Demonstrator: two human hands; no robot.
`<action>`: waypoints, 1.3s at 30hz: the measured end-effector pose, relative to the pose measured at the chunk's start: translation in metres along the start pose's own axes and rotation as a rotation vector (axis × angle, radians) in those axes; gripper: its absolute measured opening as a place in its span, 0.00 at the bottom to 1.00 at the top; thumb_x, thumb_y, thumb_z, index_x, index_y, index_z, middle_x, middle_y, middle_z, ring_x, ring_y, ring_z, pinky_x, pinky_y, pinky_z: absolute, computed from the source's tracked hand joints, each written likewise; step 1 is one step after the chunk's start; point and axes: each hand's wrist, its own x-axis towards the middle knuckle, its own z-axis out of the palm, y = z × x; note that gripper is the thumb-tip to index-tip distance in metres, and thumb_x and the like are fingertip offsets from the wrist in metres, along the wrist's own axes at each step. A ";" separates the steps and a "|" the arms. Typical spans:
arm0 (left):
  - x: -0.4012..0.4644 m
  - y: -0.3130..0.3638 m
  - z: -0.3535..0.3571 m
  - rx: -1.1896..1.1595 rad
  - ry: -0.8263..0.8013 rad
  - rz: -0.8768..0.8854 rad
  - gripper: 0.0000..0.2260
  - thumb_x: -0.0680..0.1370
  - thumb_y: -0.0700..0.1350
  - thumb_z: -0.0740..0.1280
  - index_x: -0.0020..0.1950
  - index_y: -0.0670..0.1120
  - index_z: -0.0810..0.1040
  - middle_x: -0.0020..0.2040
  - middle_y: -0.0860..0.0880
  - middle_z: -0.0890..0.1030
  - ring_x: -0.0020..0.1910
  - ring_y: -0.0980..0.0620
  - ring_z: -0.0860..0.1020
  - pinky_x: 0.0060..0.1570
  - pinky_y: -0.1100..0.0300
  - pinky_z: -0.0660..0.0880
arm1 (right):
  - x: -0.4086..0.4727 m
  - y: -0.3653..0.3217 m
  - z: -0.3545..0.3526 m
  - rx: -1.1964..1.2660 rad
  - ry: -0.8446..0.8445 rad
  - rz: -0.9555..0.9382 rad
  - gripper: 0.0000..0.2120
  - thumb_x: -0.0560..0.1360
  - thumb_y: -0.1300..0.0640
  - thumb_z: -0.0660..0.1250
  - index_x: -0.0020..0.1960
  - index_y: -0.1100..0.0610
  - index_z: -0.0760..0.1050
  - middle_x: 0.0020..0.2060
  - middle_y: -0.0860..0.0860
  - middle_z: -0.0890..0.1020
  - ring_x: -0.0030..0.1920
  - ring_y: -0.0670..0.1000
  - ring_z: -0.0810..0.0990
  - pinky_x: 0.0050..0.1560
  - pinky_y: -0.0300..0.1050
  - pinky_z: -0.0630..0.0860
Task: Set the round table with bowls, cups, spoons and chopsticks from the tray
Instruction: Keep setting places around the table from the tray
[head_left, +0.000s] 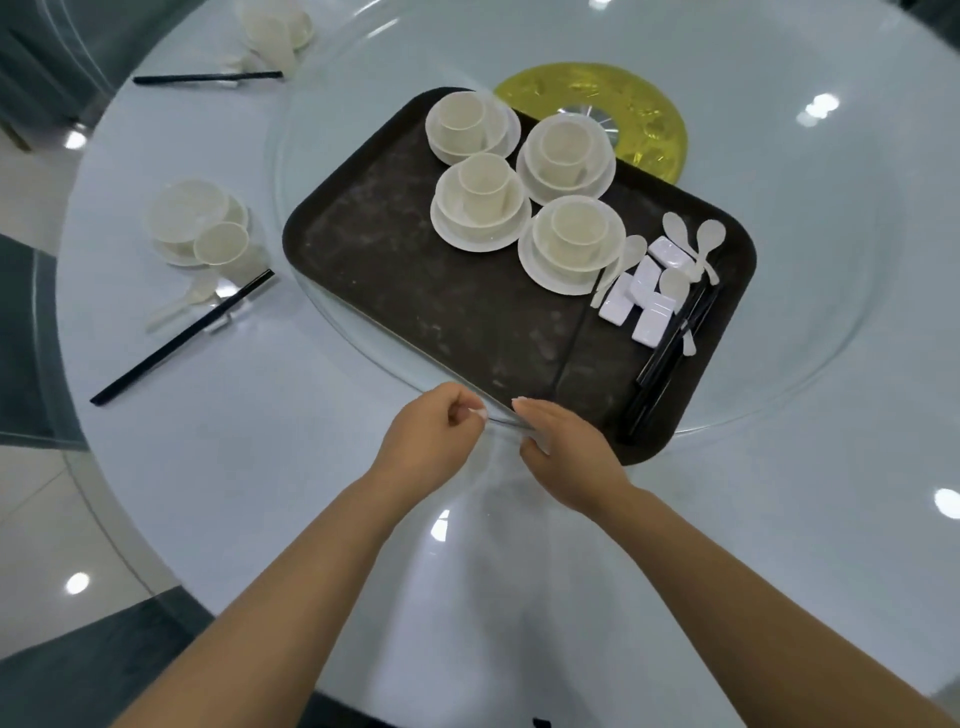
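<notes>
- My tray (415, 291) is dark brown, mottled with pale scuffs.
- Cream bowls (571, 244), black chopsticks (670, 353), white rests (649, 325).
- Pale blue glossy worktop (311, 467), gold centre disc (644, 119).

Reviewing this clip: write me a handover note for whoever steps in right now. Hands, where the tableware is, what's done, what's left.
Left hand: fingers curled at the edge of the glass turntable, apparently pinching it; holds no tableware.
Right hand: fingers straight, resting on the near edge of the brown tray.
The tray sits on the turntable and carries four plate-bowl-cup stacks, plus spoons, white chopstick rests and black chopsticks at its right end.
Done: two place settings on the round table, near left and far left, each with chopsticks.
Left: lay out the four remaining sets.
</notes>
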 end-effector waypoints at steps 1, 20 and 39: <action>0.003 0.000 0.001 0.002 0.001 0.010 0.04 0.79 0.51 0.65 0.52 0.55 0.76 0.47 0.60 0.77 0.50 0.56 0.77 0.41 0.69 0.70 | 0.000 0.000 -0.005 0.027 0.026 0.026 0.21 0.79 0.55 0.62 0.71 0.52 0.70 0.67 0.47 0.75 0.66 0.46 0.73 0.63 0.35 0.65; 0.047 -0.014 0.015 0.841 -0.171 0.215 0.36 0.80 0.63 0.54 0.79 0.51 0.38 0.79 0.50 0.38 0.78 0.48 0.37 0.74 0.45 0.43 | 0.136 0.021 -0.078 1.411 0.281 0.910 0.18 0.82 0.55 0.57 0.67 0.64 0.68 0.42 0.60 0.81 0.37 0.57 0.84 0.30 0.46 0.81; 0.046 -0.013 0.023 0.690 -0.206 0.217 0.39 0.79 0.58 0.63 0.79 0.51 0.40 0.79 0.52 0.38 0.77 0.50 0.35 0.75 0.48 0.48 | 0.087 0.035 -0.062 1.479 0.232 0.751 0.07 0.80 0.61 0.58 0.49 0.62 0.73 0.31 0.55 0.84 0.31 0.50 0.84 0.29 0.39 0.78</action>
